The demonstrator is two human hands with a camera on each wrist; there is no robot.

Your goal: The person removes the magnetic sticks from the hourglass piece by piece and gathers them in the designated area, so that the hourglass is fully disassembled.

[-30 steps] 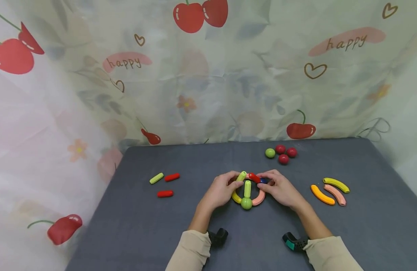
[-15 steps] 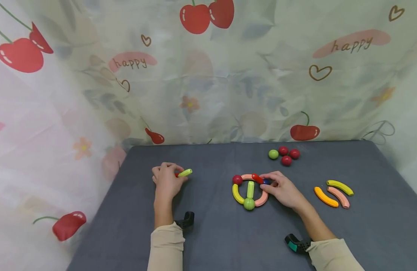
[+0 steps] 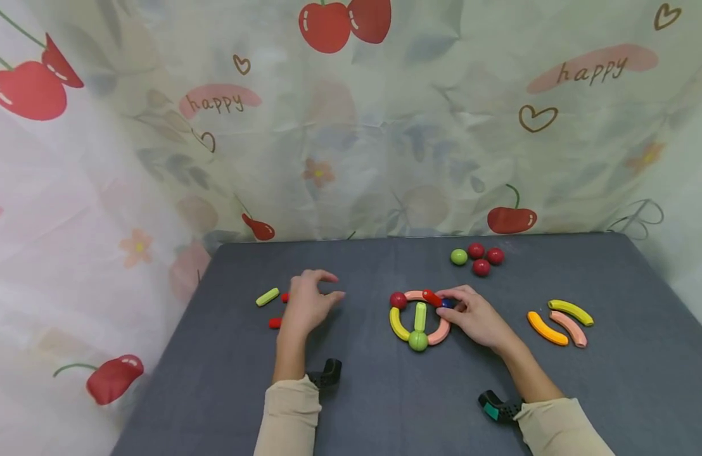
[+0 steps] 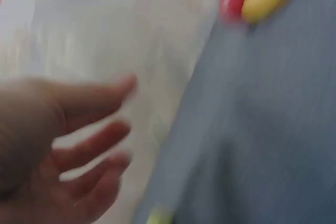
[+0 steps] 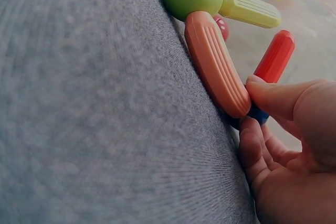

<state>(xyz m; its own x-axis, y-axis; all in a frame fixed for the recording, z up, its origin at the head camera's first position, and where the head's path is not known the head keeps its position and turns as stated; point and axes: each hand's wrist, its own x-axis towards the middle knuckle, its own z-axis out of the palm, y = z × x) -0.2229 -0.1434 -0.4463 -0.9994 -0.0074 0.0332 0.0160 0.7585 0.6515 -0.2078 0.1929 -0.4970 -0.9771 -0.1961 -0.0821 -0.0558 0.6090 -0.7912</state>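
Note:
A ring of toy building pieces lies on the cloth: a green ball (image 3: 418, 341), a yellow curved rod (image 3: 398, 324), a dark red ball (image 3: 398, 300), two pink curved rods (image 3: 440, 332) and a blue ball (image 5: 258, 115). From the green ball stands a light green straight rod (image 3: 421, 316); a red straight rod (image 5: 275, 56) sticks up from the blue ball. My right hand (image 3: 473, 316) pinches the blue ball, mostly covering it. To the ring's left, my left hand (image 3: 308, 301) hangs with thumb and fingers apart, holding nothing; it is blurred in its wrist view.
Beside the left hand lie a light green rod (image 3: 268, 297) and two red rods (image 3: 275, 323), partly hidden. Several loose balls (image 3: 481, 268) sit at the back. Curved rods in orange (image 3: 547, 329), pink (image 3: 568, 329) and yellow (image 3: 571, 312) lie at right.
My left hand carried a light green rod from the ring to the left, let it go by the red rods, and now moves back rightward. The right hand stays at the blue ball.

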